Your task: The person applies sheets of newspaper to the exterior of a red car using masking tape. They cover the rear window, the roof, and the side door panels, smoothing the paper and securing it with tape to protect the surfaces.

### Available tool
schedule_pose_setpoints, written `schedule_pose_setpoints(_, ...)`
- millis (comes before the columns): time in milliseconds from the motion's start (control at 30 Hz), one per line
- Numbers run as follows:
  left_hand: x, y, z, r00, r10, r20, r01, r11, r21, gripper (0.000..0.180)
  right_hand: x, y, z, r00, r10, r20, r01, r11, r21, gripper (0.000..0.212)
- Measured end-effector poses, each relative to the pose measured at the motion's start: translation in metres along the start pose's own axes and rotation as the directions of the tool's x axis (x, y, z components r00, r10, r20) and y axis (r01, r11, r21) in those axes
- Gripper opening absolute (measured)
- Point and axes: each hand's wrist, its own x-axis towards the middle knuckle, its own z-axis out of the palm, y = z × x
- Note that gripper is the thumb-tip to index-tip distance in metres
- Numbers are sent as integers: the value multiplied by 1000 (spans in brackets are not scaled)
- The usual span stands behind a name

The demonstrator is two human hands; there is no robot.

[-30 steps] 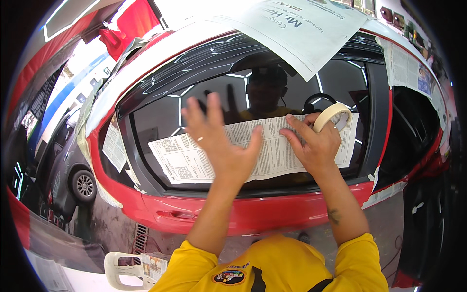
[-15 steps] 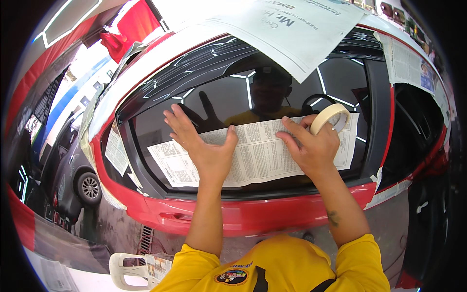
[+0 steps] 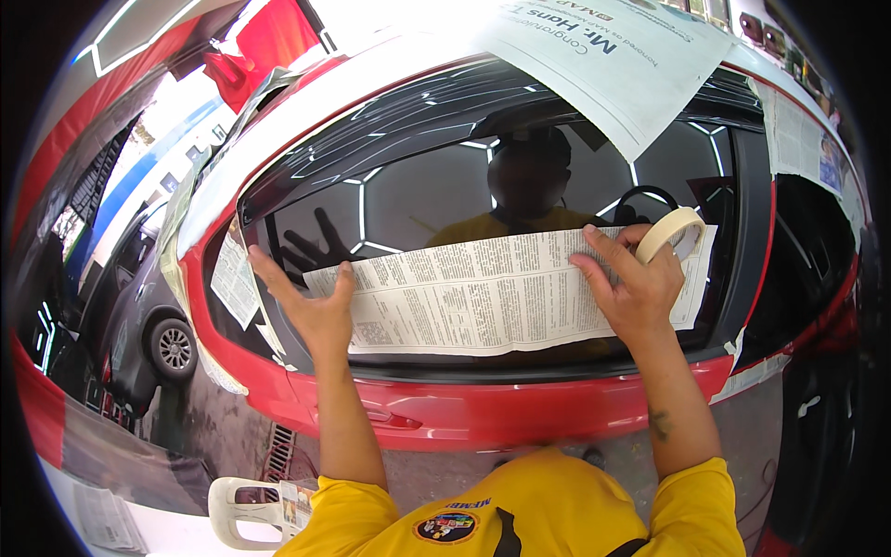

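A long folded strip of newspaper [image 3: 492,297] lies against the lower part of the dark car window [image 3: 427,200]. My left hand [image 3: 320,316] is at its left end, thumb and fingers spread apart, with nothing held. Near the strip's right end, my right hand [image 3: 642,288] grips a roll of cream masking tape [image 3: 670,234]. Its thumb and index finger rest on the paper's upper right part. Below the window runs the red car door [image 3: 483,399] with its handle [image 3: 394,420].
A larger printed sheet [image 3: 613,74] hangs from the roof over the window's top edge. More newspaper covers the side glass at left [image 3: 236,283] and the rear pillar [image 3: 806,139]. A grey car [image 3: 153,316] stands at left, a white plastic chair [image 3: 227,511] at lower left.
My left hand has slid left along the newspaper to its left end, fingers still spread. My right hand keeps the tape roll at the paper's right part. The view has shifted slightly.
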Motion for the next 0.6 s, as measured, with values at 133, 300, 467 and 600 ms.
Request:
schedule_pose_setpoints(133,7,-22,-12,1000,-20,-6,20,999,50,121,0,-2,-1,1000,7,7,-7,1000,-8,40)
schedule_pose_setpoints(300,11,-36,-24,992,-115,-51,117,993,33,117,-2,-2,-5,1000,15,15,-15,1000,-10,41)
schedule_pose_setpoints(467,13,-51,-30,990,-115,-85,118,993,30,111,-3,-8,1,998,64,-12,-64,998,-14,43)
schedule_pose_setpoints(600,-15,-20,-27,933,-115,-340,155,984,92,84,3,-17,-4,998,55,37,-52,995,-90,41)
